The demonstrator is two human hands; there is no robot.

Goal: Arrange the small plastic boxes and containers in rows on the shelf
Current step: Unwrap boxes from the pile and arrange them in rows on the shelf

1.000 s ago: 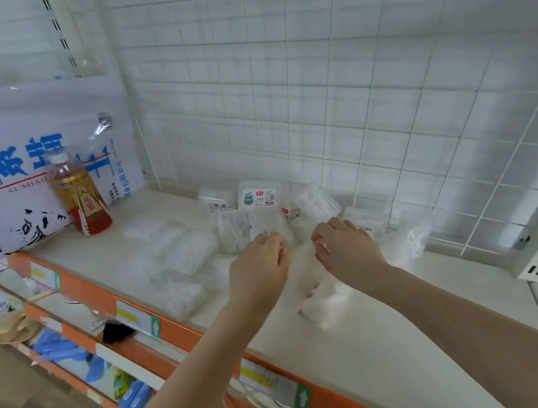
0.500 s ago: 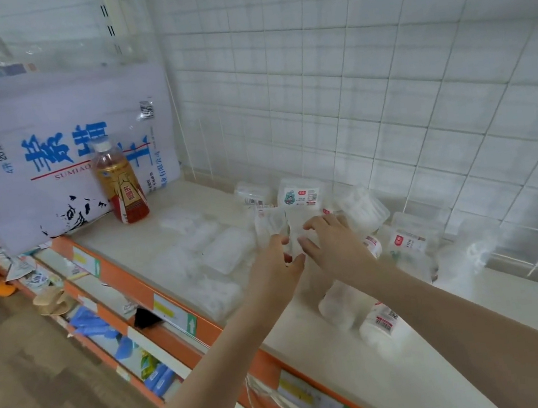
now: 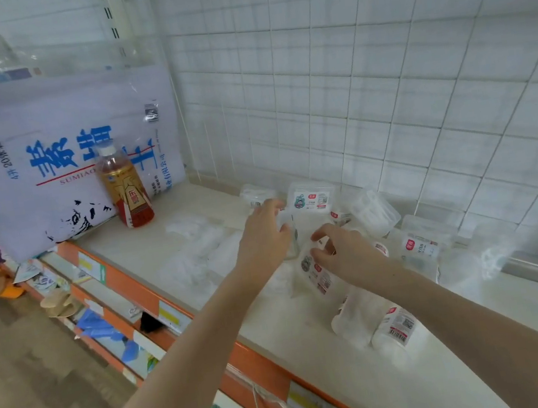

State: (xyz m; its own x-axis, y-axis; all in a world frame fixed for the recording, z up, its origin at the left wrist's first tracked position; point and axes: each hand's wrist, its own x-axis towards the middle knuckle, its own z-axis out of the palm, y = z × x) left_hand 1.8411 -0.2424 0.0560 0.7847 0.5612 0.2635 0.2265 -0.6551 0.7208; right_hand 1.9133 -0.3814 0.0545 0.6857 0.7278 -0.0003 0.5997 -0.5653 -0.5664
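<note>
Both hands, left (image 3: 261, 236) resting loosely on one small box (image 3: 288, 235), right (image 3: 343, 252) pinching a labelled container (image 3: 315, 273) right of the tea bottle (image 3: 125, 186), so labels should probably be faced forward before it's lined up.

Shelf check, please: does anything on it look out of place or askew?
Yes. A tea bottle stands among the stock, and the plastic boxes by the wire back lie jumbled and tilted; two round containers lie on their sides near the front.

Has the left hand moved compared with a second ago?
Yes. The left hand has gone farther back on the shelf, closer to the labelled box by the wire grid.
</note>
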